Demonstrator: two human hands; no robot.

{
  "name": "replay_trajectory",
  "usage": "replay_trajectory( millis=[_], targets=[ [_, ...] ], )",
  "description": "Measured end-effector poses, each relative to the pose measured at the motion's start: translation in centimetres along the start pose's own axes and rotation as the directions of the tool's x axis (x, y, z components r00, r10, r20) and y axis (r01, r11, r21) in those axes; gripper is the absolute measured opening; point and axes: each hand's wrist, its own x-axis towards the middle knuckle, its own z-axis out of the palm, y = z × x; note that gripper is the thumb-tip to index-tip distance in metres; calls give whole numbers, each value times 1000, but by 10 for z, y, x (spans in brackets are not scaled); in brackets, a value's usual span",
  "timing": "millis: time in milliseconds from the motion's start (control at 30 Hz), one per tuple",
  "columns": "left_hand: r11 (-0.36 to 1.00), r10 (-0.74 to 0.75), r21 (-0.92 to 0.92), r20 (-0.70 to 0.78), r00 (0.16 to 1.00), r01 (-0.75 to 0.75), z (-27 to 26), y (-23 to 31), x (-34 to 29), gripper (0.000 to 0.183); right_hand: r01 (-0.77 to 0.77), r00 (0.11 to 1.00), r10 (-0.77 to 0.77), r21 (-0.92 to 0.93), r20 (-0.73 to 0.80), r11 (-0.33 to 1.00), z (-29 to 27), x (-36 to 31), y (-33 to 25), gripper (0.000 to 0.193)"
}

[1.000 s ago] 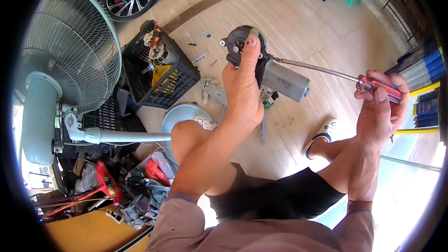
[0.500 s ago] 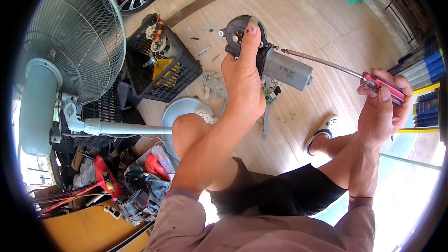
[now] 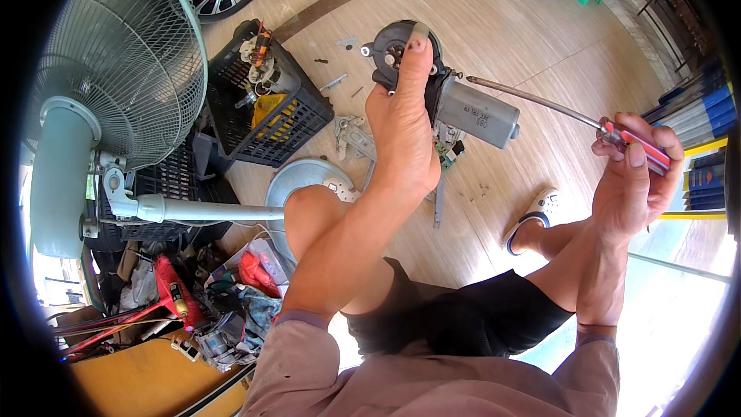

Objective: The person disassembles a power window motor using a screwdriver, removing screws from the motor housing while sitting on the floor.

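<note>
Motor up in the air above the pale floor, and the left hand has it by the black gear housing, closed around it with the thumb laid across the top! On the other side, the right hand curls about the red handle of a screwdriver, tip just short of a small screw, while a black crate of parts sits on the floor beyond.
</note>
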Motion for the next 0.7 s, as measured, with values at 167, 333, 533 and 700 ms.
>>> replay_trajectory(
  millis=[167, 333, 533, 700],
  targets=[
    [1000, -5, -13, 11, 1000, 5, 5, -2, -1, 43, 9, 1000, -8, -29, 15, 1000, -2, 2, -3, 33],
    [1000, -14, 11, 6, 1000, 14, 0, -5, 2, 43, -1, 1000, 1, -22, 21, 1000, -1, -1, 0, 32],
    [1000, -1, 7, 22, 1000, 1, 3, -4, 1, 41, 11, 1000, -11, -22, 22, 1000, -4, 1, 1, 32],
    [1000, -2, 11, 17, 1000, 2, 3, -4, 1, 41, 3, 1000, -3, -20, 10, 1000, -2, 1, 0, 32]
  ],
)
